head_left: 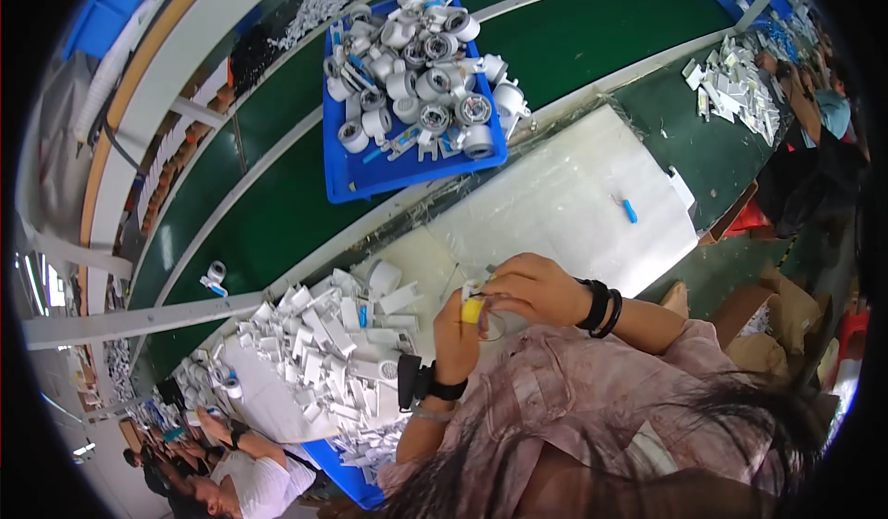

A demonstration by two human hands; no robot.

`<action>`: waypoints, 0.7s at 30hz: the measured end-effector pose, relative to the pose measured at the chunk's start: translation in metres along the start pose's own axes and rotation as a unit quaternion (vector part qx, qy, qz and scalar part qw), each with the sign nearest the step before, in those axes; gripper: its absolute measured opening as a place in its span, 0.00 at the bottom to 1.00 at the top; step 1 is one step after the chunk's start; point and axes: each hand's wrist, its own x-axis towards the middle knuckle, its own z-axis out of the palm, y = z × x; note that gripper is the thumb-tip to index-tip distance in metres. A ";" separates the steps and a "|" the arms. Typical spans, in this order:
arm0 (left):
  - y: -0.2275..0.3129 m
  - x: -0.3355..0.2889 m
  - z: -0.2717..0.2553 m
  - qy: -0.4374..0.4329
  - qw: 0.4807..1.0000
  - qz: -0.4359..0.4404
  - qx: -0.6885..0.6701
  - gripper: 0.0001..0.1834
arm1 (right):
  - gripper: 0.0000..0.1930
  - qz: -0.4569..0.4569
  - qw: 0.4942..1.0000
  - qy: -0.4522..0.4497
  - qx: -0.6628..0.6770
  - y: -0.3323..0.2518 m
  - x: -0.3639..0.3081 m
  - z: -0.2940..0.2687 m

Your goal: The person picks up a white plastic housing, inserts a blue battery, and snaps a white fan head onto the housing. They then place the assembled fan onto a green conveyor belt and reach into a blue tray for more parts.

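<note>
Close in front of my body, my left hand (pixel 455 336) and my right hand (pixel 535 290) meet around a small white part with a yellow piece (pixel 473 310) on it. The fingers of the left hand are wrapped round the part from the left. Those of my right hand pinch at its upper end, and hide much of it. Thin dark wire-like lines show beside the hands. To the left of my left hand lies a heap of white plastic parts (pixel 324 339). A small blue-handled tool (pixel 630 211) rests on the white sheet (pixel 564 195) beyond my right hand.
A blue tray (pixel 370 184) piled with white ring-shaped parts (pixel 433 84) stands on the green conveyor (pixel 564 43). A metal bar (pixel 139 320) crosses at left. More white parts (pixel 735 89) lie far right. Other people sit at lower left (pixel 264 482) and far right.
</note>
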 end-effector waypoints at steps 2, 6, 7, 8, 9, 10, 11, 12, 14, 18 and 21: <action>-0.009 0.008 -0.023 0.043 0.991 -0.066 -0.108 0.15 | 0.14 0.034 0.999 0.015 -0.024 0.019 0.010 -0.015; -0.011 0.043 -0.077 0.191 0.970 -0.062 -0.137 0.15 | 0.18 0.199 0.968 0.105 -0.115 0.110 0.025 -0.048; -0.020 0.052 -0.098 0.204 0.971 -0.040 -0.121 0.16 | 0.20 0.172 0.953 0.120 -0.217 0.136 0.027 -0.055; -0.028 0.065 -0.112 0.230 0.967 -0.040 -0.105 0.14 | 0.20 0.227 0.947 0.123 -0.189 0.167 0.022 -0.060; -0.036 0.075 -0.128 0.260 0.961 -0.041 -0.088 0.13 | 0.20 0.283 0.939 0.146 -0.130 0.184 0.027 -0.063; -0.047 0.088 -0.146 0.279 0.956 -0.041 -0.082 0.13 | 0.19 0.303 0.929 0.139 -0.163 0.206 0.027 -0.065; -0.057 0.101 -0.159 0.294 0.953 -0.024 -0.068 0.13 | 0.20 0.310 0.910 0.126 -0.243 0.230 0.024 -0.064; -0.069 0.114 -0.170 0.334 0.940 -0.017 -0.072 0.14 | 0.19 0.292 0.900 0.145 -0.289 0.258 0.018 -0.059; -0.095 0.135 -0.191 0.374 0.925 -0.028 -0.055 0.14 | 0.18 0.276 0.888 0.160 -0.331 0.289 0.019 -0.054; -0.171 0.138 -0.255 0.375 0.916 -0.082 0.113 0.19 | 0.13 0.354 0.902 0.056 -0.239 0.284 0.045 -0.052; -0.182 0.141 -0.241 0.366 0.886 -0.073 0.275 0.25 | 0.13 0.375 0.911 0.030 -0.170 0.274 0.041 -0.061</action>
